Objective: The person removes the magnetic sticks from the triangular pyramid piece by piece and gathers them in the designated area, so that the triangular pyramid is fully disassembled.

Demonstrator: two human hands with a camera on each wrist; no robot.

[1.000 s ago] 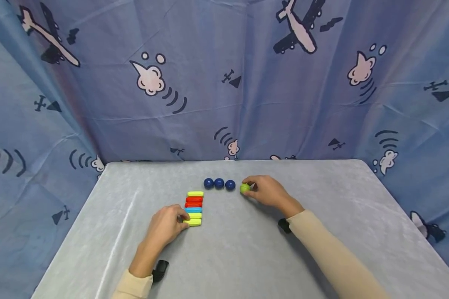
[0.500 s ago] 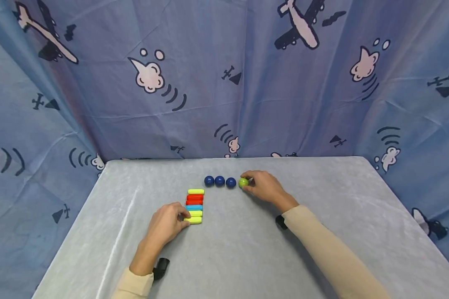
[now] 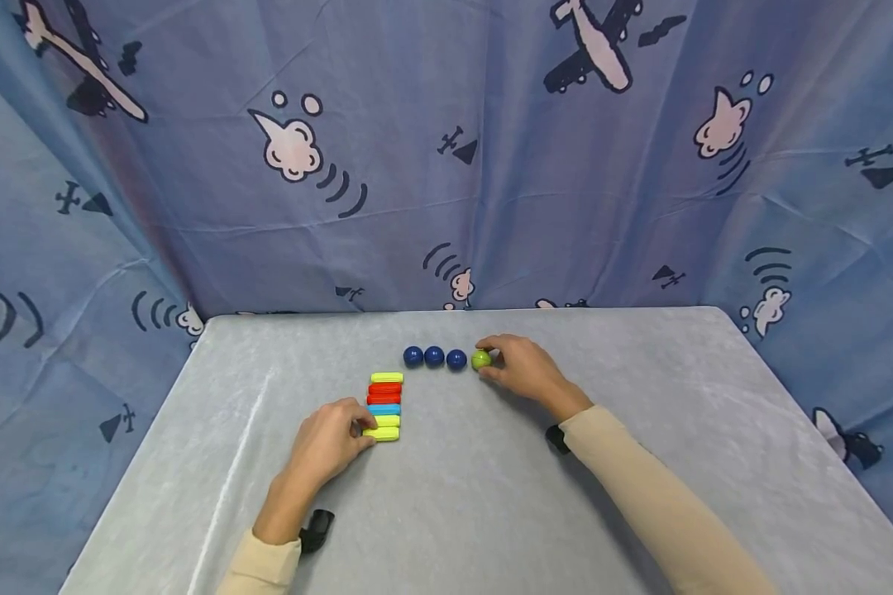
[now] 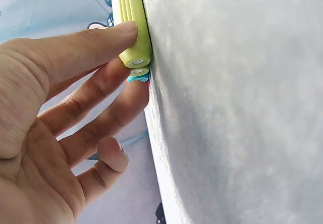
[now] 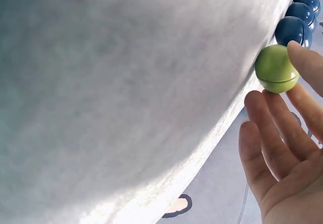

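My left hand [image 3: 331, 442] pinches the nearest yellow-green ribbed plastic cylinder [image 4: 132, 22], thumb on its near side in the left wrist view. That piece ends a column of small cylinders lying side by side: behind it come another yellow one [image 3: 389, 421], a blue one [image 3: 384, 409], two red ones, the nearer red cylinder [image 3: 384, 399] beside the blue, and a yellow cylinder [image 3: 387, 378] farthest away. Between thumb and fingers, my right hand [image 3: 524, 366] holds a shiny green ball [image 5: 276, 68]. Just left of it, three dark blue balls [image 3: 435, 357] form a row across the table.
A pale grey cloth covers the table [image 3: 461, 512], with a crease along its left side. Behind and around it hangs a blue curtain [image 3: 387, 165] printed with airplanes and clouds. Black straps with wrist cameras, such as the left one [image 3: 317, 530], sit at both wrists.
My right hand has brought the green ball slightly left and away from me, closer to the blue balls and into line with them. The left hand stays at the nearest yellow-green cylinder.
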